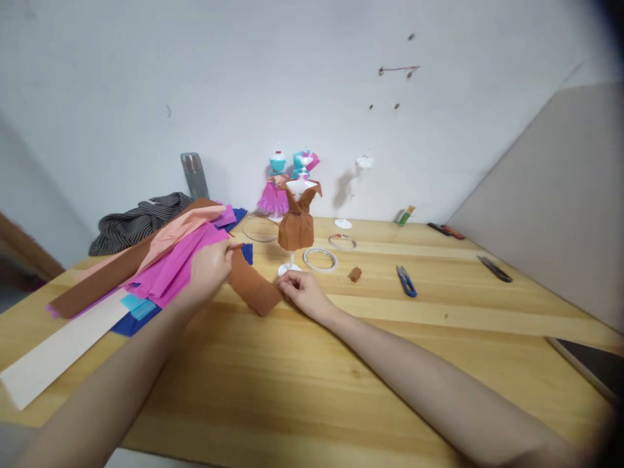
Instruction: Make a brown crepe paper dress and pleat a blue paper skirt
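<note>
Strip of matte brown material (256, 288), plain and straight-edged, is held slantwise above the bench (292, 396), just left of a small dress form (296, 227) clad in similar brown. Its upper left end is pinched by the fingers of the left hand (210, 268), which is placed beside layered pink sheets (178, 268), back uppermost. Its right end is gripped by the curled fingers of the right hand (306, 294), near the form's white base (288, 269). Both forearms are stretched forward from the lower corners, the right one set low over the bench.
</note>
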Motion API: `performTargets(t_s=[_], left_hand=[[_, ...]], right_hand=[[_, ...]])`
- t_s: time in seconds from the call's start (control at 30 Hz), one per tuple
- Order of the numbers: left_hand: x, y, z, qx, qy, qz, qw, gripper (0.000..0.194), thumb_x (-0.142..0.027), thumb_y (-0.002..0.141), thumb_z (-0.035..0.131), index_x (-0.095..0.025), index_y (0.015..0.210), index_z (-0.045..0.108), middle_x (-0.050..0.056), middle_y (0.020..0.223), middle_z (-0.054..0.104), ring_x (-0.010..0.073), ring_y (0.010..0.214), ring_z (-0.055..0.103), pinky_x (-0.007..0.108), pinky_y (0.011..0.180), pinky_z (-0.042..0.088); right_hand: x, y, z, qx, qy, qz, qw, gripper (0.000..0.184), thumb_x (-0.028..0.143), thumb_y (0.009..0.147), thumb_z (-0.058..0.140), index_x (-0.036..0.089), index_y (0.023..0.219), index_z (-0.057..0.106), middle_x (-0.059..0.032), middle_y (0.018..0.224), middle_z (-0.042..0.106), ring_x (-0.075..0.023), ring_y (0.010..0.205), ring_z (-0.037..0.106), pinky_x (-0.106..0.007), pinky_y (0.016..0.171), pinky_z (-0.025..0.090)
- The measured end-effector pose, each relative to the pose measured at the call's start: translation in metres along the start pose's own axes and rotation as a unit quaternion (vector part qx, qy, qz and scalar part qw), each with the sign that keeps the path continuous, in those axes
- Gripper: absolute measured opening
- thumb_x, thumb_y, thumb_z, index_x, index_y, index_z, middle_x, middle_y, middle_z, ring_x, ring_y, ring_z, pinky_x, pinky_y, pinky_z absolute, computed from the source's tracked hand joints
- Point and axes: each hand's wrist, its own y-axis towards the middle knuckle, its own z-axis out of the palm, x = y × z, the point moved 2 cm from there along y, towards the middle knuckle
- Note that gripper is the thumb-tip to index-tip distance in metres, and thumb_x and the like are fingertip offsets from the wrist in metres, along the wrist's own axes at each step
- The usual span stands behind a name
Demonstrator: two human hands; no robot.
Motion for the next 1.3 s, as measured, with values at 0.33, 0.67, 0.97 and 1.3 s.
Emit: performTargets(t_s=[0.33,0.67,0.97,1.3], left_hand=[[0.006,0.004,-0.008,-0.055,0.175,0.038,0.982,0.034,-0.02,0.084,0.036,-0.011,0.103,0.063,0.02,0.101,0.06,0.0335,0.097,0.053,0.04,0.074,0.041],[-0.001,0.006,0.018,0.078,0.101,0.186,0.974,0.033,-0.027,0.086,0.038,-0.017,0.084,0.069,0.011,0.088,0.068,0.0252,0.089,0.055,0.037,0.08,0.041],[-0.032,-0.017,0.012,0.261,0.005,0.263,0.929,0.02,-0.03,0.077,0.051,-0.018,0.074,0.067,0.002,0.075,0.067,0.0148,0.069,0.058,0.023,0.062,0.038],[-0.075,-0.058,0.02,0.272,-0.1,0.364,0.885,0.021,-0.022,0.079,0.05,-0.017,0.062,0.061,0.0,0.065,0.061,0.0121,0.066,0.055,0.021,0.062,0.037]], right_hand=[[0.029,-0.013,-0.002,0.076,-0.092,-0.101,0.988,0.026,0.023,0.078,0.052,0.017,0.053,0.053,0.0044,0.051,0.044,-0.0087,0.051,0.039,-0.023,0.055,0.027],[0.012,0.0,-0.019,-0.069,-0.003,-0.045,0.997,0.033,0.036,0.083,0.043,0.016,0.061,0.058,0.0004,0.057,0.054,-0.0124,0.058,0.047,-0.025,0.059,0.034],[0.001,0.003,-0.022,-0.119,0.027,0.008,0.993,0.037,0.044,0.081,0.044,0.016,0.062,0.059,0.0047,0.043,0.039,-0.0104,0.043,0.036,-0.024,0.048,0.029],[0.005,-0.001,-0.019,-0.081,-0.014,-0.024,0.996,0.034,0.04,0.082,0.046,0.016,0.063,0.061,0.0036,0.046,0.043,-0.0118,0.05,0.041,-0.025,0.056,0.033]])
